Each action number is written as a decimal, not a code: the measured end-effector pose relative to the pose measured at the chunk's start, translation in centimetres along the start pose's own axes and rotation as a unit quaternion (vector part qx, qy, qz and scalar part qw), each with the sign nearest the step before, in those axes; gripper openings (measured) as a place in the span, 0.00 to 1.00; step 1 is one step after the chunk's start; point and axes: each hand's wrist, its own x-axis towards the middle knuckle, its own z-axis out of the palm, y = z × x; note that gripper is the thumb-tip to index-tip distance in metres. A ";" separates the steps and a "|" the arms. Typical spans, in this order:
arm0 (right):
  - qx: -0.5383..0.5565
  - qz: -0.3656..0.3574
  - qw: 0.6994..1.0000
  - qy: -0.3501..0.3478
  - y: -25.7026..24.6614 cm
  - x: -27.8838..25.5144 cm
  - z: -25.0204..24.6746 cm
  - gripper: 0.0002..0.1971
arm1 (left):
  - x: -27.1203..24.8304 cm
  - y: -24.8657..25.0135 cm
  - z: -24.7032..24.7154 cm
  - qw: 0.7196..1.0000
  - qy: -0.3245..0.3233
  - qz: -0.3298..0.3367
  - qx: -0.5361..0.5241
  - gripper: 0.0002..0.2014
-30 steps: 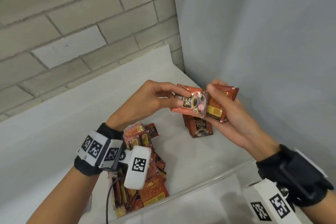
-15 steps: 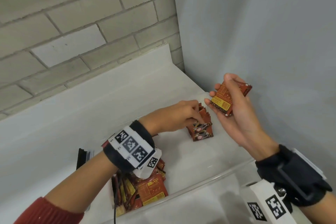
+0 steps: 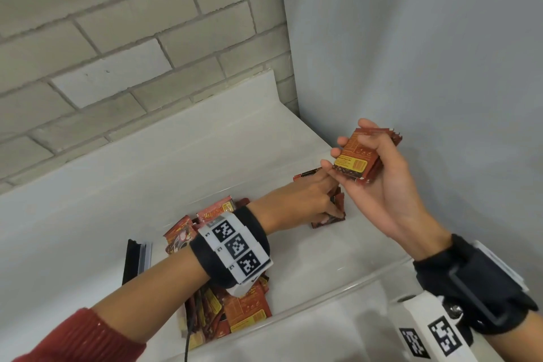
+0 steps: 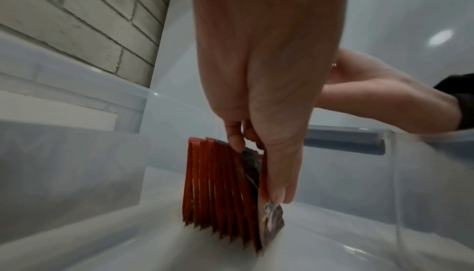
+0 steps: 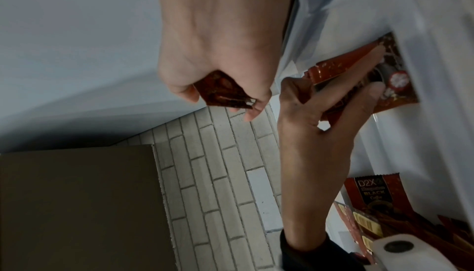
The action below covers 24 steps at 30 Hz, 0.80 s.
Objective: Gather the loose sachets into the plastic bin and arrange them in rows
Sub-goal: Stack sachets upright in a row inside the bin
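A clear plastic bin [image 3: 338,294] holds a loose heap of red sachets [image 3: 235,308] at its near left. A short row of sachets [image 4: 218,186] stands on edge at its far right. My left hand [image 3: 332,209] reaches down into the bin and pinches the front sachet [image 4: 271,214] of that row against the others. My right hand [image 3: 357,153] hovers above the row's right side. It grips a small stack of sachets [image 3: 352,166], yellow-labelled back facing up. In the head view my left hand hides most of the row.
A black strip-like object [image 3: 136,261] lies left of the bin. A brick wall [image 3: 132,38] stands behind and a plain grey wall [image 3: 426,53] close on the right. A brown cardboard box [image 5: 77,204] shows in the right wrist view.
My left hand took one sachet from the stack, moved down into the bin and set it at the front of the standing row. My right hand drew slightly up and right with the stack.
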 end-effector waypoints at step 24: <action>-0.040 0.028 0.998 -0.047 0.3 0.0 -0.2 0.20 | -0.6 -1.0 -0.1 0.999 -0.018 -0.047 -0.014 0.16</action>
